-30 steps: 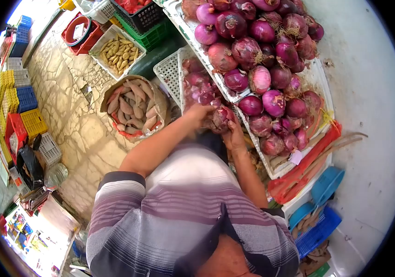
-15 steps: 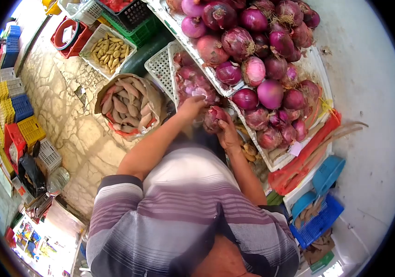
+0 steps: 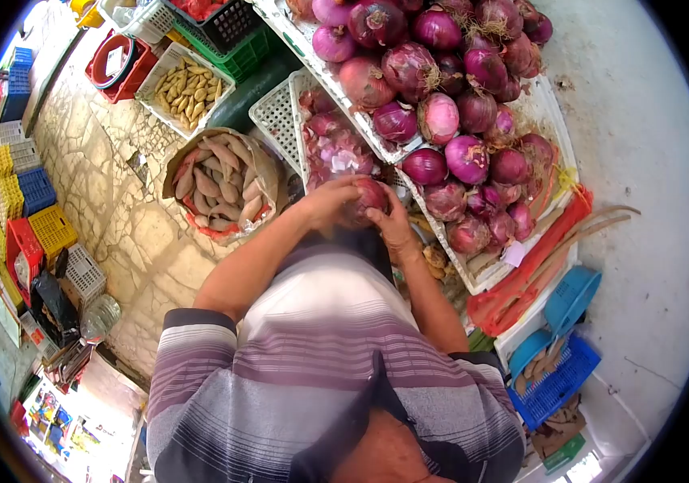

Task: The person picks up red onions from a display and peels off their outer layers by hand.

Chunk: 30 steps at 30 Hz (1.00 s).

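A red onion [image 3: 370, 200] is held between my two hands, in front of my striped shirt. My left hand [image 3: 333, 201] closes on its left side, and my right hand [image 3: 397, 229] grips it from the right, the thumb across its lower surface. Just beyond my left hand, a white crate [image 3: 299, 121] holds onions and loose purple skins. Large red onions [image 3: 438, 118] are piled in a white foam tray [image 3: 566, 133] to the upper right. A smaller group of onions [image 3: 467, 234] lies near my right hand.
At the left stand a sack of sweet potatoes [image 3: 217, 181] and a white basket of small yellowish roots [image 3: 191, 90]. A red net [image 3: 513, 294], a blue basket [image 3: 558, 382] and blue bowls [image 3: 571, 299] are at the right. Stacked crates [image 3: 53, 221] line the far left.
My left hand has moved from over the crate's skins back onto the onion. Half a second ago only my right hand held it. The whole view has shifted slightly.
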Tool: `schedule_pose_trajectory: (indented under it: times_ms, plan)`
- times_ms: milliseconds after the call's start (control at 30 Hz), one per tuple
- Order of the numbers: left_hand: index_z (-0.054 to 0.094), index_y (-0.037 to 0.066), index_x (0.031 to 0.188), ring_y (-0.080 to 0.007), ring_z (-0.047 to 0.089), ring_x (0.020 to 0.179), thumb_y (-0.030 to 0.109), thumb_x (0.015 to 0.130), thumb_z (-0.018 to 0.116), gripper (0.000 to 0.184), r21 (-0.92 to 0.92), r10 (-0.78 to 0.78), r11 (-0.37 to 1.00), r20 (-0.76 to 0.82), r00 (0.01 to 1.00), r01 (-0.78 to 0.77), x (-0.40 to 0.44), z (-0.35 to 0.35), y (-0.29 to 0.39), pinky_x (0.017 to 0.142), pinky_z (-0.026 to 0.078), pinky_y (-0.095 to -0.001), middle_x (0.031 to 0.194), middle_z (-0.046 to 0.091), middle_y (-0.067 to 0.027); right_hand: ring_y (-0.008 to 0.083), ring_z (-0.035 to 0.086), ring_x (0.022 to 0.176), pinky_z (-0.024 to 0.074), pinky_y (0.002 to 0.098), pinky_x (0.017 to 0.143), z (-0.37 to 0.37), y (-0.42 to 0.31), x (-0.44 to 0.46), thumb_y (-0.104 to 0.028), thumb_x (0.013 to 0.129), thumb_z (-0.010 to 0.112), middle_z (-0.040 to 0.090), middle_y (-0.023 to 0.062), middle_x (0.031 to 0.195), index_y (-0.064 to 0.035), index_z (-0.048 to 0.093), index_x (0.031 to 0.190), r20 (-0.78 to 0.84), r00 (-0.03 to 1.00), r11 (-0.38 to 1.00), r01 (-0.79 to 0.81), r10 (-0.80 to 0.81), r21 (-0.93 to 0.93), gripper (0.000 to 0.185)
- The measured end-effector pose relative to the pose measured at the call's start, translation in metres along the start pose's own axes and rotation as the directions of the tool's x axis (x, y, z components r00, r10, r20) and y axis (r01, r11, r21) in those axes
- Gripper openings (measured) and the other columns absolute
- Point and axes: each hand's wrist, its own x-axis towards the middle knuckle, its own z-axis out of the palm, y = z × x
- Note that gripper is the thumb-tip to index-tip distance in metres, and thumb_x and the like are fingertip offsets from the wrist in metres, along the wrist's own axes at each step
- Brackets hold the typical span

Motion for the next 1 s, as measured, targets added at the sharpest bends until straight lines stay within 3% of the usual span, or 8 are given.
schedule_pose_trajectory:
  times_ms: [133, 233, 333, 433, 733, 833, 933, 1000]
  plan:
    - [0.047, 0.006, 0.145, -0.0283, 0.067, 0.103, 0.014, 0.094, 0.057, 0.053, 0.076, 0.118, 0.991, -0.066, 0.991, -0.113, 0.000, 0.009, -0.008, 0.084, 0.057, -0.0410, 0.121, 0.064, -0.0169, 0.0229, 0.055, 0.125, 0.0445, 0.0368, 0.108, 0.013, -0.038, -0.002, -0.014, 0.079, 0.083, 0.058, 0.0138, 0.133, -0.0010, 0.042, 0.146, 0.033, 0.999, 0.916, 0.047, -0.038, -0.398, 0.079]
    - [0.053, 0.002, 0.137, -0.0265, 0.067, 0.101, 0.010, 0.092, 0.056, 0.046, 0.025, 0.187, 0.982, -0.079, 0.979, -0.186, 0.002, 0.007, -0.009, 0.082, 0.058, -0.0398, 0.115, 0.067, -0.0154, 0.0257, 0.055, 0.125, 0.0433, 0.0385, 0.109, 0.024, -0.044, -0.002, -0.017, 0.075, 0.086, 0.057, 0.0160, 0.135, -0.0005, 0.044, 0.144, 0.039, 0.995, 0.922, 0.105, -0.097, -0.374, 0.082]
    - [0.057, -0.001, 0.130, -0.0265, 0.068, 0.100, 0.008, 0.091, 0.056, 0.041, -0.015, 0.129, 0.991, -0.086, 0.988, -0.131, -0.006, 0.013, -0.001, 0.081, 0.058, -0.0391, 0.114, 0.068, -0.0150, 0.0256, 0.052, 0.130, 0.0403, 0.0359, 0.111, 0.024, -0.041, -0.001, -0.028, 0.080, 0.083, 0.055, 0.0176, 0.140, -0.0007, 0.042, 0.147, 0.075, 0.984, 0.841, 0.179, -0.164, -0.510, 0.084]
    - [0.062, 0.001, 0.123, -0.0254, 0.068, 0.095, 0.011, 0.090, 0.057, 0.034, -0.066, 0.044, 0.996, -0.126, 0.991, -0.052, -0.012, 0.016, 0.002, 0.079, 0.057, -0.0393, 0.109, 0.068, -0.0129, 0.0254, 0.054, 0.126, 0.0403, 0.0362, 0.110, 0.030, -0.043, -0.001, -0.024, 0.084, 0.078, 0.056, 0.0170, 0.136, -0.0005, 0.043, 0.145, 0.091, 0.957, 0.764, 0.275, -0.276, -0.583, 0.073]
    - [0.064, 0.010, 0.114, -0.0220, 0.066, 0.089, 0.022, 0.094, 0.059, 0.024, -0.124, 0.013, 0.991, -0.238, 0.971, -0.044, -0.018, 0.034, 0.009, 0.075, 0.056, -0.0405, 0.105, 0.067, -0.0076, 0.0177, 0.058, 0.094, 0.0469, 0.0306, 0.089, 0.039, -0.009, 0.017, -0.018, 0.098, 0.056, 0.064, 0.0101, 0.103, 0.0017, 0.058, 0.123, -0.164, 0.942, 0.876, 0.194, -0.292, -0.442, 0.032]
    - [0.062, 0.011, 0.118, -0.0233, 0.066, 0.095, 0.027, 0.096, 0.060, 0.027, -0.178, 0.038, 0.980, -0.248, 0.968, -0.085, -0.014, 0.031, 0.005, 0.077, 0.057, -0.0420, 0.106, 0.066, -0.0075, 0.0155, 0.058, 0.089, 0.0477, 0.0295, 0.084, 0.041, -0.011, 0.025, -0.016, 0.100, 0.053, 0.065, 0.0078, 0.098, 0.0010, 0.061, 0.119, -0.270, 0.945, 0.909, 0.058, -0.183, -0.413, 0.027]
    - [0.059, 0.009, 0.121, -0.0259, 0.066, 0.098, 0.029, 0.098, 0.062, 0.031, -0.145, 0.097, 0.980, -0.245, 0.965, -0.135, -0.020, 0.030, 0.005, 0.080, 0.058, -0.0451, 0.110, 0.065, -0.0093, 0.0145, 0.059, 0.089, 0.0485, 0.0286, 0.081, 0.036, -0.005, 0.037, -0.014, 0.103, 0.052, 0.066, 0.0067, 0.102, -0.0006, 0.062, 0.118, -0.211, 0.937, 0.950, 0.238, -0.280, -0.204, 0.023]
    - [0.061, 0.006, 0.117, -0.0231, 0.068, 0.096, 0.022, 0.098, 0.063, 0.026, -0.178, 0.091, 0.974, -0.255, 0.963, -0.140, -0.023, 0.030, 0.007, 0.082, 0.059, -0.0401, 0.109, 0.067, -0.0097, 0.0176, 0.063, 0.093, 0.0497, 0.0317, 0.086, 0.033, 0.010, 0.044, -0.014, 0.101, 0.053, 0.069, 0.0092, 0.105, 0.0010, 0.065, 0.117, -0.267, 0.947, 0.983, 0.159, -0.178, -0.093, 0.025]
